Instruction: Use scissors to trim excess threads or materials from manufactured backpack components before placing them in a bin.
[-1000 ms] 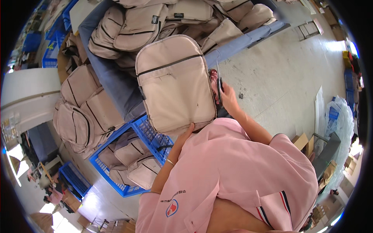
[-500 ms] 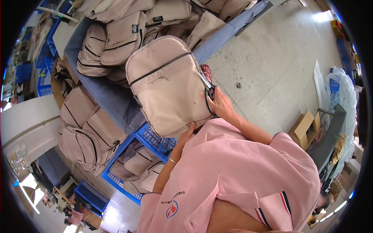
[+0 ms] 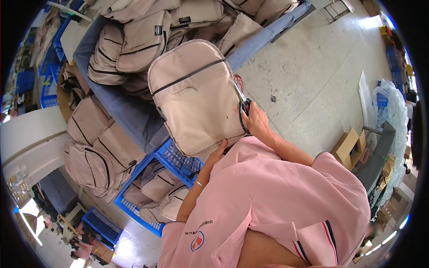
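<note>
A beige backpack [image 3: 201,107] with a dark zipper across its upper part is held up in front of me. My left hand [image 3: 217,152] grips its lower edge, with the thumb on the front and the other fingers hidden behind. At the bag's right edge, my right hand [image 3: 256,119] is closed around the black handles of a pair of scissors [image 3: 244,106]. The metal blades point up along the bag's side. Some fingers of this hand also rest against the fabric.
A large blue-lined bin [image 3: 120,114] full of beige backpacks [image 3: 143,42] stands ahead. More backpacks [image 3: 96,147] are stacked at the left. A blue plastic crate [image 3: 129,207] holds others by my left arm. An opened cardboard box [image 3: 351,147] sits to the right.
The backpack and both hands have barely moved. The view has shifted slightly, and a metal stand now shows more at the top right.
</note>
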{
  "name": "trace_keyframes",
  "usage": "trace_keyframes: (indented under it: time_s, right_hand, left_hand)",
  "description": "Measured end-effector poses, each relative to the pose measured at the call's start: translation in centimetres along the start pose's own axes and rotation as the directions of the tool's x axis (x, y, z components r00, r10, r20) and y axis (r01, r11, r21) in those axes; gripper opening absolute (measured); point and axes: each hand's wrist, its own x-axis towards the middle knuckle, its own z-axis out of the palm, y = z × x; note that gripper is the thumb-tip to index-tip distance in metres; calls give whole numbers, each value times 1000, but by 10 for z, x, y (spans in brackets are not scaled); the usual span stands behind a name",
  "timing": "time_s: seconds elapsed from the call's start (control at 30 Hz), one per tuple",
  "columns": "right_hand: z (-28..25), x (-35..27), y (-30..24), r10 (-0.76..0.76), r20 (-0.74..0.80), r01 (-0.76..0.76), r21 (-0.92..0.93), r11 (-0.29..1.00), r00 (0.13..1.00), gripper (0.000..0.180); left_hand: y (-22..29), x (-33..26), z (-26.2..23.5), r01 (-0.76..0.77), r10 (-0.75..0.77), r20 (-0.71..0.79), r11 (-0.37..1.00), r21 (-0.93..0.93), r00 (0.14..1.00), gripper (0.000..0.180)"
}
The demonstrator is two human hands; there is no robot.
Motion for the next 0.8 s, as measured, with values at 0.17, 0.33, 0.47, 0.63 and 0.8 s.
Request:
trace_keyframes:
  time_s: [0.17,0.33,0.47,0.63,0.8]
  right_hand:
    - [6,10,18,21,16,-19,-100,995,1000,53]
    - [-1,7,11,5,79,-2,-38,999,997,55]
    - [-3,7,3,2,18,-1,-57,998,1000,60]
    - [-2,14,6,17,41,-11,-142,990,999,60]
    - [12,17,25,-36,31,39,-103,994,999,52]
  left_hand:
    - [-22,19,-1,-78,78,15,997,-23,997,99]
    - [-44,38,-5,-104,111,56,989,-105,992,96]
    - [-47,41,-1,-150,159,47,977,-151,986,95]
    - [-43,35,2,-79,86,39,983,-165,996,95]
    - [-70,57,1,-49,62,64,980,-192,996,94]
